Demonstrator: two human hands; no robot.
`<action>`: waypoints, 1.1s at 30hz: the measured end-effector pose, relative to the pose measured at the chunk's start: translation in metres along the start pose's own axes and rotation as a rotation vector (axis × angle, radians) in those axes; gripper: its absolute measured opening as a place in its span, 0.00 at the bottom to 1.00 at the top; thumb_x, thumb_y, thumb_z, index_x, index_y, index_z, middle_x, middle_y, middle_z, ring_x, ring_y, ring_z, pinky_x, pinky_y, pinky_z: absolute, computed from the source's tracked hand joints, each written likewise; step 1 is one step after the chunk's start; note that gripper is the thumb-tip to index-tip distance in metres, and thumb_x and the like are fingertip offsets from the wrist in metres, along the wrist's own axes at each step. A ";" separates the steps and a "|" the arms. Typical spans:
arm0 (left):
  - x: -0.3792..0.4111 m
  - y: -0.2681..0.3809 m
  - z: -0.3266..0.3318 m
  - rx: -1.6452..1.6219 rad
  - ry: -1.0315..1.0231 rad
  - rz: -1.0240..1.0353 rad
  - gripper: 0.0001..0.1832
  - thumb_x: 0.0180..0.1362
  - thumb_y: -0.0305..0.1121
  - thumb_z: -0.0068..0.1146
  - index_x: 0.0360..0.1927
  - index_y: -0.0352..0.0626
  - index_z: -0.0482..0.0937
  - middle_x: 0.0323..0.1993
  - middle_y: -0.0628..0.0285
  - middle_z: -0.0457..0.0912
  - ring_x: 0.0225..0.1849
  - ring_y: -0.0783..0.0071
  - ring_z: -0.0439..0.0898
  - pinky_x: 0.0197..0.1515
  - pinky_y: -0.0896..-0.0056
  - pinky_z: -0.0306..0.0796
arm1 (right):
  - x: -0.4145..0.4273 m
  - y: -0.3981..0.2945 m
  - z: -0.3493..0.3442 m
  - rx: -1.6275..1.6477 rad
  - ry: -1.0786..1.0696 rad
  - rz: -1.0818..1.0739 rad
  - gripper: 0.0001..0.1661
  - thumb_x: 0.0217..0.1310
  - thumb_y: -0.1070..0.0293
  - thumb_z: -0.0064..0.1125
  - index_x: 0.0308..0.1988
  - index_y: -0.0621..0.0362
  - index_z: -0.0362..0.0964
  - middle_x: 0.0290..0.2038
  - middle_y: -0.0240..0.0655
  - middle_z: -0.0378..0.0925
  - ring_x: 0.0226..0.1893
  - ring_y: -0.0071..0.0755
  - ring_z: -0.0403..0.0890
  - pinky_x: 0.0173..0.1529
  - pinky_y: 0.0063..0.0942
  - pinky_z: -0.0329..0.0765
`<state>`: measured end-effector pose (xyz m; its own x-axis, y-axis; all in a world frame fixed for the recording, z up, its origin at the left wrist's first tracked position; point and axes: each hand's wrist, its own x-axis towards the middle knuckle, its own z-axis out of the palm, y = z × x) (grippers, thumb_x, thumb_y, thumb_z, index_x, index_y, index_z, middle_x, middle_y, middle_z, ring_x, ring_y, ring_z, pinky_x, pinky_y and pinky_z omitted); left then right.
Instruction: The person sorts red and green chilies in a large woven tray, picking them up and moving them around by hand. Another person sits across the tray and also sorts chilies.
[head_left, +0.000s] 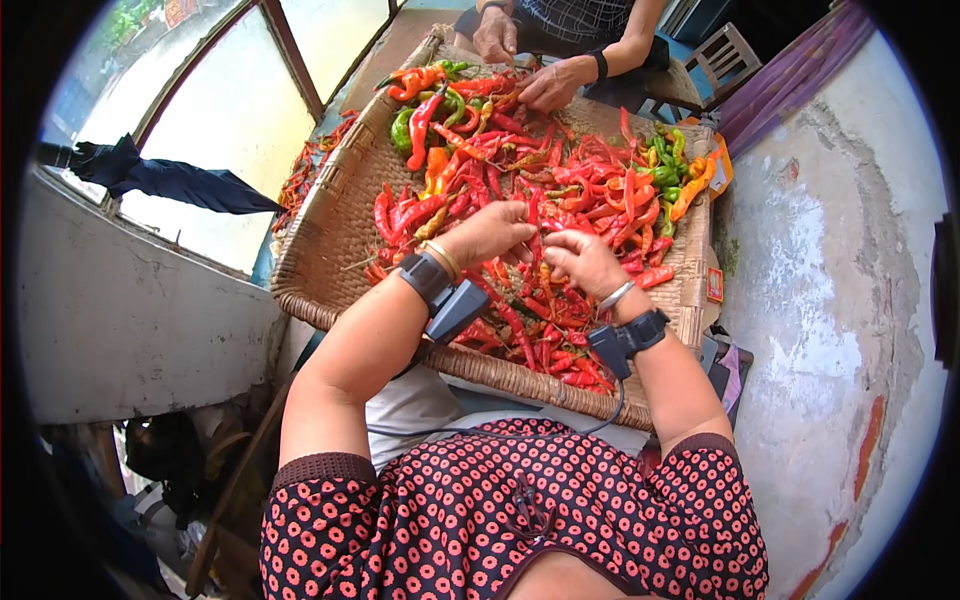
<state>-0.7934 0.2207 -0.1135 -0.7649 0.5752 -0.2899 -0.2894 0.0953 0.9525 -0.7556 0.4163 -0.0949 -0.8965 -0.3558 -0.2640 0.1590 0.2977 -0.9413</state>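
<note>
A large woven wicker tray (330, 217) holds many red chili peppers (592, 180), with green and orange ones at its far corners. Over the middle of the pile is my left hand (491, 232), its thumb and fingers pinched on a red chili pepper (535, 225) that points upward. My right hand (589, 262) is just to the right, fingers curled close to the same pepper's lower part; whether it grips anything is hard to tell. Both wrists carry a bracelet and a strapped dark device joined by a cable.
Across the tray, another person's two hands (555, 82) touch peppers at the far edge. A folded dark umbrella (187, 180) hangs by the window at left, with more red peppers (311, 172) beside the tray. A wooden chair (720, 67) stands at the back right, near a worn wall (810, 300).
</note>
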 end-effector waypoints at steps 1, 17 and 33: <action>0.000 -0.002 0.002 0.030 -0.003 0.036 0.05 0.61 0.31 0.47 0.36 0.41 0.72 0.25 0.67 0.77 0.25 0.80 0.78 0.27 0.80 0.74 | 0.001 0.001 0.005 -0.068 -0.043 0.025 0.16 0.57 0.64 0.57 0.41 0.65 0.71 0.27 0.30 0.75 0.22 0.19 0.75 0.28 0.20 0.72; 0.006 -0.026 -0.004 0.979 0.029 0.198 0.14 0.48 0.38 0.54 0.37 0.44 0.80 0.30 0.52 0.80 0.35 0.54 0.79 0.39 0.60 0.72 | 0.014 0.002 -0.012 -0.928 0.162 -0.294 0.17 0.48 0.64 0.59 0.41 0.53 0.72 0.34 0.37 0.74 0.36 0.43 0.76 0.40 0.35 0.74; -0.006 -0.009 -0.013 1.300 0.080 0.141 0.09 0.43 0.39 0.57 0.26 0.48 0.81 0.24 0.58 0.80 0.30 0.59 0.80 0.35 0.60 0.73 | 0.058 0.029 0.007 -1.493 0.355 -0.456 0.02 0.46 0.70 0.50 0.26 0.51 0.67 0.28 0.33 0.68 0.33 0.36 0.74 0.31 0.32 0.75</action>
<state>-0.7939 0.2056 -0.1213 -0.7878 0.5992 -0.1427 0.5241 0.7738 0.3557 -0.8002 0.3981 -0.1392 -0.8339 -0.5022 0.2287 -0.4734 0.8641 0.1711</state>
